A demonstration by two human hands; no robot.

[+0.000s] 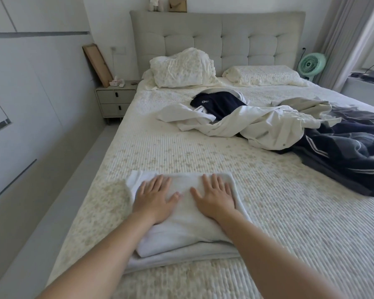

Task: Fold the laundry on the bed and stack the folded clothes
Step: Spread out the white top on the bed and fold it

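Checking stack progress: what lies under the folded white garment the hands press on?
Under the white garment a second folded pale piece shows along the near edge, on the bed. Anything further beneath is covered.

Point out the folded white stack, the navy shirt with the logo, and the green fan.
folded stack (188, 238), head view, on the top garment's near part, between the wrists
navy shirt (220, 104), head view, middle of its dark front
fan (311, 64), head view, centre of its round grille

Soft daylight enters from the curtain (341, 39) side at right; shadows faint, focus sharp, wide-angle bending at edges.
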